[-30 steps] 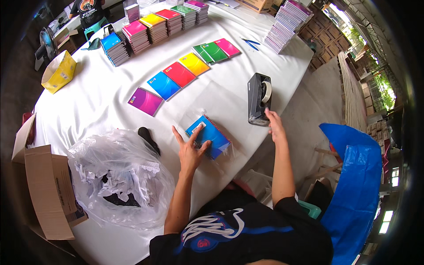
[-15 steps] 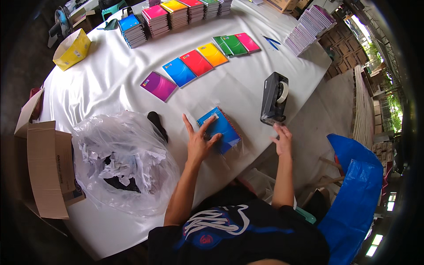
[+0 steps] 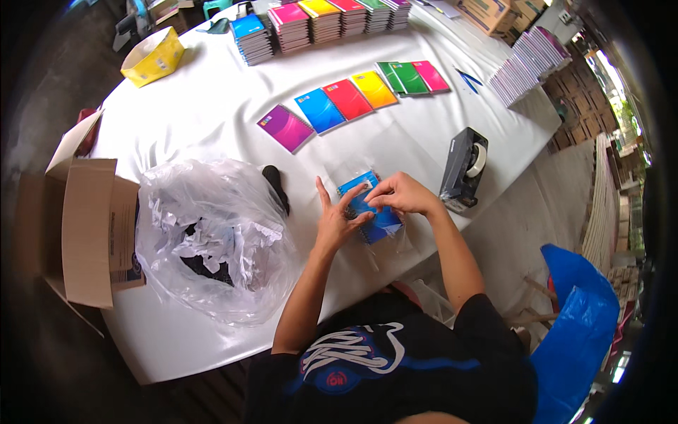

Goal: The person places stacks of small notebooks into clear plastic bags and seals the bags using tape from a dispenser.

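Note:
A blue spiral notebook point(image 3: 382, 227) in a clear plastic sleeve lies on the white-covered table in front of me. My left hand point(image 3: 337, 222) presses on its left side, fingers spread. Over the notebook's upper part, my right hand point(image 3: 405, 193) is closed in a pinch, thumb and index finger close to the left fingertips. Whatever the pinch holds is too small to make out. To the right stands a black tape dispenser point(image 3: 456, 168) with a roll of tape.
Notebooks in several colours, such as a purple one point(image 3: 285, 129), lie in a row beyond. Notebook stacks point(image 3: 290, 28) line the far edge. Left are a clear bag of paper scraps point(image 3: 219, 283), a cardboard box point(image 3: 88, 233) and a yellow container point(image 3: 154, 60). Blue pliers point(image 3: 468, 80) lie far right.
My right hand has moved left from the tape dispenser to the notebook, its fingers now pinched together. My left hand stays on the notebook. The whole view has shifted.

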Action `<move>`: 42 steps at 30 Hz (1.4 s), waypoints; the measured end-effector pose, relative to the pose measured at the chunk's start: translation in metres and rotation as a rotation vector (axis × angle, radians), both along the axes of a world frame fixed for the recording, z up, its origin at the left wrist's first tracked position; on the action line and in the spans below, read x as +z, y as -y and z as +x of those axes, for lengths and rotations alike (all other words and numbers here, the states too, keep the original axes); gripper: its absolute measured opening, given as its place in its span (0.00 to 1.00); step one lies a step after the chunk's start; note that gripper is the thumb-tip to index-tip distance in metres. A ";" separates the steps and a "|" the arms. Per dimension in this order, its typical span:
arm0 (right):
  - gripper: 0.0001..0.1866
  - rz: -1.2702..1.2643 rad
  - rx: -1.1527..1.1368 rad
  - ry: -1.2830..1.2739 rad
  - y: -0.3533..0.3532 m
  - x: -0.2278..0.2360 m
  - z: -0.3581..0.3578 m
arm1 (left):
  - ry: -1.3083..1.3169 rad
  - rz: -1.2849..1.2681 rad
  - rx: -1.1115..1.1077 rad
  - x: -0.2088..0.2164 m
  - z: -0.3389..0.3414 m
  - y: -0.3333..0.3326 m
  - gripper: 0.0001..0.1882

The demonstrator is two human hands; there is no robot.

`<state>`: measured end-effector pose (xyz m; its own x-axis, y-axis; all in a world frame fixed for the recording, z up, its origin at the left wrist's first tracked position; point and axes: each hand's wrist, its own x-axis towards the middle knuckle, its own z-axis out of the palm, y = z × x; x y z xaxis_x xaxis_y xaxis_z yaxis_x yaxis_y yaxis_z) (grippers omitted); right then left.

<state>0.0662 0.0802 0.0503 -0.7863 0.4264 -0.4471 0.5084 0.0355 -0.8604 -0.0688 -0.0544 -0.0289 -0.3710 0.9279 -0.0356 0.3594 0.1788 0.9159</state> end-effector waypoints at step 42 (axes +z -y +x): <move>0.26 0.855 0.539 -0.594 -0.013 0.037 0.053 | 0.285 0.588 0.292 -0.036 0.075 0.010 0.80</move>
